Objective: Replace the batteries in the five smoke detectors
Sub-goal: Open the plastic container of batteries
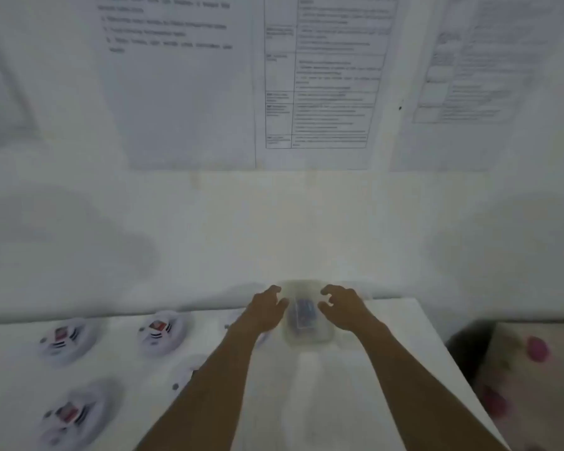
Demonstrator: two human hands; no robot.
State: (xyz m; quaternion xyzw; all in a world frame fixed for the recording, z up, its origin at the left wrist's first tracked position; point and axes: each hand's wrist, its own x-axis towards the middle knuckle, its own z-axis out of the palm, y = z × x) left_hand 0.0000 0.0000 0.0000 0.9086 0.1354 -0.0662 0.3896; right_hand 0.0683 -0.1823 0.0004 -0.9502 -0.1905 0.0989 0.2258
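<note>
A clear plastic container [307,317] is seen at the far edge of the white table [355,402], against the wall, with dark blue items inside that are taken to be the batteries [304,312]; blur prevents a firmer reading. It is flanked by the left hand [265,312] and the right hand [345,309], each with fingers curled inward beside a wall of the container; whether the walls are actually touched or gripped cannot be told. The container is judged light, thin-walled and somewhat slippery, likely to flex if squeezed, so it would best be taken by both side walls near the rim, or by the lid edge if one is fitted, which cannot be made out. The batteries are expected to be small, stiff and dense, apt to slide about when the container is tilted

To the left on the table, three smoke detectors [162,332] [66,340] [72,415] are laid out, round, white and each bearing a red patch; another roundish white shape is partly hidden behind the left forearm. The tabletop appears smooth and hard. Printed sheets [329,70] are fixed to the pale wall behind, and a pink object [538,349] is seen lower right, beyond the table edge
</note>
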